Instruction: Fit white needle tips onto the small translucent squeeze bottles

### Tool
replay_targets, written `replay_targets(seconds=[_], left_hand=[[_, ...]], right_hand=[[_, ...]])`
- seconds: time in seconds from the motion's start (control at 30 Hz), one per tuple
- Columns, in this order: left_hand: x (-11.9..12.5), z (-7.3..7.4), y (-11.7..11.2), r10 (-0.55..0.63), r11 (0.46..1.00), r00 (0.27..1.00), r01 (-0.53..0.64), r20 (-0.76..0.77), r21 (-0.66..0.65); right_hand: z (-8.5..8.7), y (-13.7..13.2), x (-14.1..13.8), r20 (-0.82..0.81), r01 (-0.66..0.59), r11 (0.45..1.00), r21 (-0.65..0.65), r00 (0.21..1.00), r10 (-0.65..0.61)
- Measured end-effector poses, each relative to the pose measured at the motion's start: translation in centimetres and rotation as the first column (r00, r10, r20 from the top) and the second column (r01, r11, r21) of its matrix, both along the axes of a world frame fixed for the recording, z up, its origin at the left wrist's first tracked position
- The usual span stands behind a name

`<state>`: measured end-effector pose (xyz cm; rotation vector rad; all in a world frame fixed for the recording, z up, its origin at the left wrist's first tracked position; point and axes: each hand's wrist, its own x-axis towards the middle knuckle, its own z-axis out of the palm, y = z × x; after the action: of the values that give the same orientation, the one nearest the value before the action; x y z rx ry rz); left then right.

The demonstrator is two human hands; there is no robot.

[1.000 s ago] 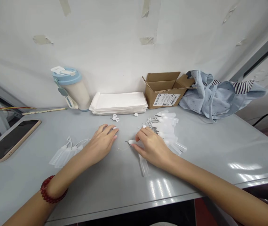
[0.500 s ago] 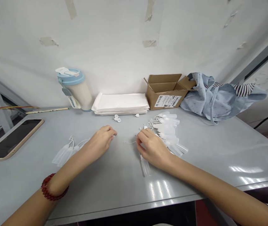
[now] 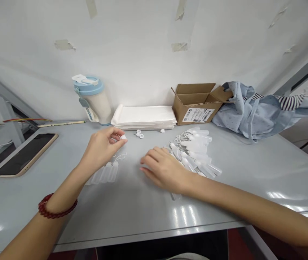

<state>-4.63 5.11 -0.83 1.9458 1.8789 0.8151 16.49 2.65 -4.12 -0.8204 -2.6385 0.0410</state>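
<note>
My left hand [image 3: 104, 146] is raised a little above the table, its thumb and fingers pinching a small white cap [image 3: 123, 137]. Below it lies a group of small translucent bottles [image 3: 108, 172] with white strings, partly covered by my left forearm. My right hand [image 3: 165, 169] hovers low over the table with fingers loosely curved and apart, and I see nothing in them. One clear bottle [image 3: 176, 196] pokes out from under its palm. Beside that hand spreads a pile of similar bottles [image 3: 197, 148] with strings and thin metal tips. Loose white caps [image 3: 139, 134] lie farther back.
A stack of white padded envelopes [image 3: 145, 117] rests against the wall, with a blue-lidded tumbler [image 3: 97, 99] to its left. An open cardboard box [image 3: 197, 104] and a light blue cloth bag [image 3: 246, 112] stand right of it. A phone [image 3: 25, 155] lies at far left.
My left hand has lifted and drawn back toward the left, the white cap now showing in its fingertips. My right hand has moved left and its fingers have loosened. The view has shifted slightly.
</note>
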Motion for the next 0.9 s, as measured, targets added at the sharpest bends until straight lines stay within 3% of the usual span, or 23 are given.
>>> replay_targets(seconds=[0.17, 0.37, 0.6, 0.8, 0.9], left_hand=[[-0.1, 0.1, 0.3, 0.036, 0.999, 0.995, -0.034, 0.089, -0.019], [0.0, -0.2, 0.4, 0.037, 0.998, 0.987, -0.043, 0.154, 0.041], [0.1, -0.1, 0.3, 0.016, 0.999, 0.988, -0.023, 0.153, 0.039], [0.2, -0.4, 0.1, -0.008, 1.0, 0.986, 0.01, 0.166, -0.009], [0.6, -0.4, -0.1, -0.067, 0.995, 0.975, 0.08, 0.21, -0.053]], right_hand=[[0.5, -0.6, -4.4, 0.202, -0.139, 0.99, 0.024, 0.971, 0.132], [-0.8, -0.1, -6.8, 0.257, -0.182, 0.983, -0.035, 0.949, 0.185], [-1.2, 0.5, -5.7, 0.28, -0.131, 0.985, -0.115, 0.947, 0.159], [-0.4, -0.1, -3.3, 0.322, -0.046, 0.986, -0.161, 0.942, 0.097], [0.3, -0.1, -2.0, 0.314, 0.056, 0.962, -0.268, 0.949, 0.032]])
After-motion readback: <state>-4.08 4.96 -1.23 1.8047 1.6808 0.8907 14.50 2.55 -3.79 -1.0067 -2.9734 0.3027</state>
